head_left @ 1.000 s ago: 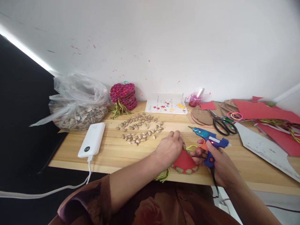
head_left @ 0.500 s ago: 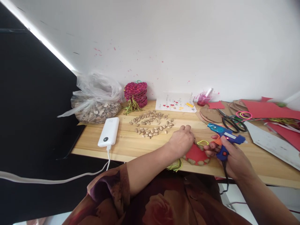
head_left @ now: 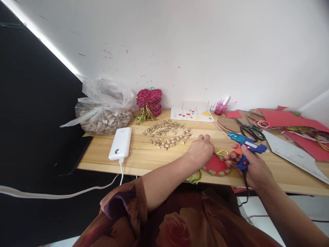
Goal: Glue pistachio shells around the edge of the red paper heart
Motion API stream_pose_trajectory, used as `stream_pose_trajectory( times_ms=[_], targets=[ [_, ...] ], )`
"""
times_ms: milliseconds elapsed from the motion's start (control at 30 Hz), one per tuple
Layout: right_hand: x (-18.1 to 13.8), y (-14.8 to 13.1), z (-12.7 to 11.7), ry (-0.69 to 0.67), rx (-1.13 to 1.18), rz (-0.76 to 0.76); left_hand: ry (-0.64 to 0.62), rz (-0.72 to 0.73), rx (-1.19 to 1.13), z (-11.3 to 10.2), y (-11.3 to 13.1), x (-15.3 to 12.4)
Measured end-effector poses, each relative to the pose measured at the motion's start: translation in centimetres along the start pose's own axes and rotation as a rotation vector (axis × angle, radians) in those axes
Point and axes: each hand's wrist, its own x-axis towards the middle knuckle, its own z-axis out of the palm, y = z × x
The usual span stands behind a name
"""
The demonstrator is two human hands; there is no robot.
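A red, rounded card piece (head_left: 217, 164) rimmed with tan pistachio-like shells lies near the table's front edge. At its upper left edge, my left hand (head_left: 200, 151) is closed with fingers curled down; whatever is under the fingertips is hidden. My right hand (head_left: 257, 169) grips a blue hot glue gun (head_left: 246, 142) just right of the card, nozzle pointing left and an orange trigger under the fingers. A yellow cord loop (head_left: 222, 152) shows between my hands at the card's top. Yellow-green and dark tassel strands (head_left: 195, 176) hang by my left wrist.
Loose shells (head_left: 168, 133) lie mid-table, with a plastic bag of shells (head_left: 102, 120) behind left. A white power bank (head_left: 120, 143) trails a cable. Scissors (head_left: 250, 130), red card scraps (head_left: 293, 118) and a white board (head_left: 295, 154) lie right. A woven magenta piece (head_left: 149, 102) leans against the wall.
The camera view has shifted slightly. Both hands keep nearly the same places: the left at the card's edge, the right holding the glue gun.
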Motion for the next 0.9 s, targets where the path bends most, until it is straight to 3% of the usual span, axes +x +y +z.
stream_pose_trajectory(
  times_ms=[900],
  targets=[
    [-0.71,-0.39,0.56,0.021,-0.002,-0.012,0.011,0.009,0.034,0.27,0.36,0.05]
  ],
)
